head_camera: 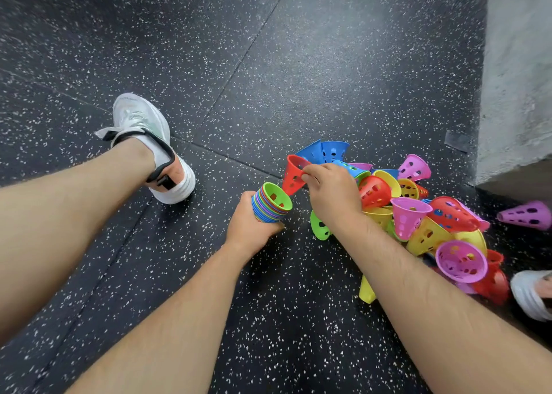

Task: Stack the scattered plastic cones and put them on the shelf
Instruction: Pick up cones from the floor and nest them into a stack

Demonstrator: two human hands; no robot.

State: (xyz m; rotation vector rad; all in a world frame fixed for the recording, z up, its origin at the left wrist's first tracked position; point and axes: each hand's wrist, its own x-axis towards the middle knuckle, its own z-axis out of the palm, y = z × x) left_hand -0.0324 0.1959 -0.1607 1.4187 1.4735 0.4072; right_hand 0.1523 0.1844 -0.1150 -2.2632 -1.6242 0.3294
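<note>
Cones [425, 235] seem light and stiff. Right hand [331, 198] pinches red cone [294, 175] by its rim; left hand [249, 231] grips stack [268, 207].

Your stack of cones [267, 211] showed a green rim over blue, red and purple bands, your red cone [291, 181] was plain, the pile [409, 214] mixed blue, yellow, pink, red and green, and the floor [268, 65] was black with white specks.
</note>
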